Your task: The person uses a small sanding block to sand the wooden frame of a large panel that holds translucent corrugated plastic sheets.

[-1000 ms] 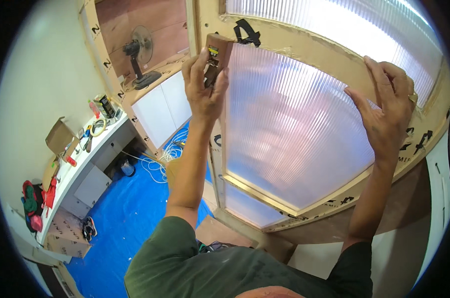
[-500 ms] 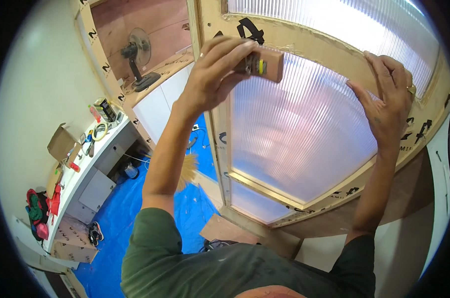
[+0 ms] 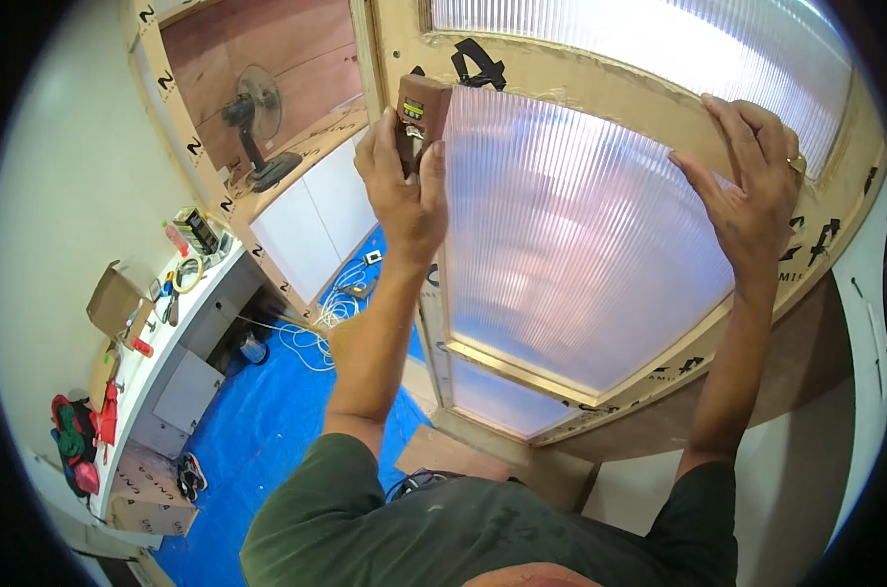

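My left hand [image 3: 402, 196] is closed around a brown rectangular block [image 3: 424, 108] with a small yellow-and-black label and a shiny, crumpled bit on its face. The block stands nearly upright at the upper left corner of a ribbed clear panel [image 3: 561, 235]; whether it touches the frame, I cannot tell. This panel is set in a pale wooden frame [image 3: 600, 90] with black printed marks and clear residue along its edges. Over at the right, my right hand [image 3: 761, 186] rests on the frame's cross rail, fingers stretched and thumb apart, holding nothing.
Blue sheeting [image 3: 257, 421] covers the floor, with white cables [image 3: 316, 338] on it. Along the left wall runs a white counter [image 3: 159, 357] bearing an open cardboard box [image 3: 115, 303] and small items. A black fan [image 3: 252, 127] stands on a wooden ledge beyond the frame.
My left hand has moved left along the rail and turned the block from lying sideways to nearly upright. My right hand keeps its place on the frame. The view has shifted slightly.
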{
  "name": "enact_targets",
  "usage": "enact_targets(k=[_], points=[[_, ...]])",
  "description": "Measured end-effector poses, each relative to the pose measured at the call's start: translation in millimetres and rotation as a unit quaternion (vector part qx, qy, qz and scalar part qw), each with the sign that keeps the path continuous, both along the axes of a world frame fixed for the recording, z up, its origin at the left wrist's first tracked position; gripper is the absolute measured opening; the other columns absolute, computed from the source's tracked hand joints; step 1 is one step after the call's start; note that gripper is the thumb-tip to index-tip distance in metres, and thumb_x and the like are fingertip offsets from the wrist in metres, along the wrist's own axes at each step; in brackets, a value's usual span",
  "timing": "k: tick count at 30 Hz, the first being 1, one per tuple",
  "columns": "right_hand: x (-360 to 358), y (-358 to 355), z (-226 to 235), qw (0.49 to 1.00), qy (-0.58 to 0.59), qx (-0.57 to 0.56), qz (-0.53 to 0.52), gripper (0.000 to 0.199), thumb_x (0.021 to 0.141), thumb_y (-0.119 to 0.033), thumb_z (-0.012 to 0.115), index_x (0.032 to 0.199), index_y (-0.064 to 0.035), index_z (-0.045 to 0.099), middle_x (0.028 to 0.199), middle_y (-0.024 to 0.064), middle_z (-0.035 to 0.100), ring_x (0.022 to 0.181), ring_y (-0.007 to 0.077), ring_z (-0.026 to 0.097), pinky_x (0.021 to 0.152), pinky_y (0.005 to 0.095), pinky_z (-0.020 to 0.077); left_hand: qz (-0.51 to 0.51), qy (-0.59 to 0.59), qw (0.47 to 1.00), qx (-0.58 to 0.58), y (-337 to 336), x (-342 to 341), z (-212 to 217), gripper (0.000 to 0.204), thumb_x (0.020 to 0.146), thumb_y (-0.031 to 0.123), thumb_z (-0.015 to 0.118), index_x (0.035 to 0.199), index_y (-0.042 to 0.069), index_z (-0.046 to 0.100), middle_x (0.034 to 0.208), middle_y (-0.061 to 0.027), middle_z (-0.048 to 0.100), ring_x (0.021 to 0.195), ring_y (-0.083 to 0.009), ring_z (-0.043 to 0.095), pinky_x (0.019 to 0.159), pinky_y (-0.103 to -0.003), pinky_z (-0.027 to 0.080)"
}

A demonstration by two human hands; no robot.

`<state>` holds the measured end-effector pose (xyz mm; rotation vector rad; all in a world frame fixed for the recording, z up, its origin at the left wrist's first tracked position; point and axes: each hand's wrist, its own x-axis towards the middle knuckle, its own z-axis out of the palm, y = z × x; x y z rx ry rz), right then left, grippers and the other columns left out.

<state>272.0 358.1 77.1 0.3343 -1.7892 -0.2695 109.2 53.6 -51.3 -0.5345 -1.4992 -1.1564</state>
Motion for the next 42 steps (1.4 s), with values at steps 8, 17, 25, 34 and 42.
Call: enact_targets(k=[8,17,25,34,42], points=[[-0.6,1.3,-0.3,1.000,0.006,0.018,-0.019,0.067,0.073,-0.040,0.092,0.133,-0.0180,0.072,0.122,-0.0006,0.067,0.115,0.0223,0.057,0.095,0.0401,0.0448,0.044,0.003,0.997,0.065,21.9,7.7,-66.2,0.052,0.100,0.015,0.071,0.146,-0.003,0.053,0.130,-0.0184,0.050,0.117,-0.0291,0.055,0.101,-0.039,0.051],[-3.0,6.9,-1.9,1.000,0.000,0.025,0.010,0.063,0.075,-0.034,0.093,0.133,-0.0160,0.073,0.122,0.0003,0.067,0.112,0.0218,0.057,0.094,0.0388,0.0457,0.053,0.045,0.997,0.016,10.8,-7.2,-48.9,0.057,0.095,0.006,0.072,0.149,0.001,0.053,0.130,-0.0174,0.049,0.119,-0.0276,0.056,0.099,-0.038,0.052],[-4.6,6.9,-1.0,0.999,0.011,0.039,0.014,0.065,0.073,-0.032,0.095,0.132,-0.0151,0.074,0.121,0.0010,0.068,0.112,0.0218,0.058,0.094,0.0380,0.0472,0.019,0.083,0.996,-0.004,-4.0,-22.2,-20.0,0.063,0.085,0.000,0.080,0.145,0.007,0.061,0.133,-0.0164,0.051,0.120,-0.0300,0.056,0.102,-0.038,0.051],[-3.6,5.7,-0.7,0.999,0.003,0.033,0.023,0.065,0.073,-0.027,0.095,0.132,-0.0133,0.074,0.122,0.0027,0.069,0.112,0.0222,0.059,0.095,0.0376,0.0491,0.014,0.112,0.993,-0.031,-9.8,-28.8,2.0,0.059,0.087,0.002,0.081,0.143,0.004,0.062,0.131,-0.0158,0.055,0.121,-0.0292,0.057,0.104,-0.038,0.051],[-3.3,2.1,-1.3,0.999,0.003,0.023,0.034,0.064,0.073,-0.026,0.095,0.132,-0.0124,0.074,0.123,0.0030,0.068,0.112,0.0231,0.058,0.094,0.0390,0.0501,-0.072,0.134,0.980,-0.125,-38.9,-39.2,35.0,0.065,0.078,0.001,0.089,0.138,0.014,0.069,0.125,-0.0124,0.062,0.113,-0.0305,0.059,0.093,-0.037,0.053]])
